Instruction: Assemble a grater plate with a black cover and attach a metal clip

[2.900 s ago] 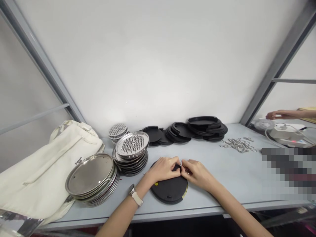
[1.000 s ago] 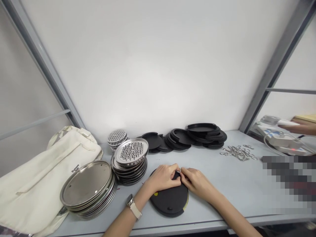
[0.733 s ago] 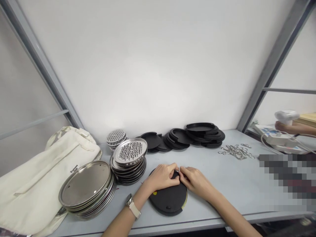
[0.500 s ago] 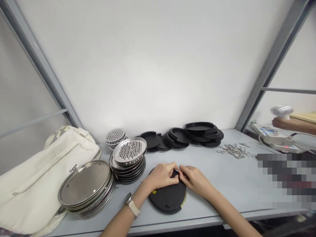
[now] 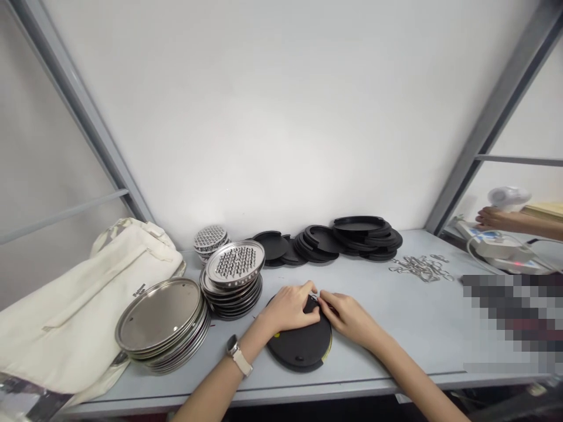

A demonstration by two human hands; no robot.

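Observation:
A black round disc (image 5: 299, 349) lies flat near the front of the table, with a small knob near its lower edge and yellow showing at its rim. My left hand (image 5: 290, 309) rests across its upper left part, gripping it with thumb and index finger curved apart. At the disc's upper edge, a small shiny metal clip (image 5: 314, 298) shows between my two hands. My right hand (image 5: 347, 316) pinches at this clip with thumb and forefinger pressed together. How the clip sits against the disc is mostly hidden by my fingers.
Round metal plates (image 5: 162, 316) are stacked at left, beside a cream bag (image 5: 97, 305). Behind them stand perforated grater discs (image 5: 235, 264). Black round covers (image 5: 323, 240) line the wall. Loose metal clips (image 5: 422, 268) lie at right. Another person's hand (image 5: 495, 218) holds something whitish.
My left thumb and index finger have spread, exposing the metal clip. My right hand stays pinched near it. The view has shifted slightly.

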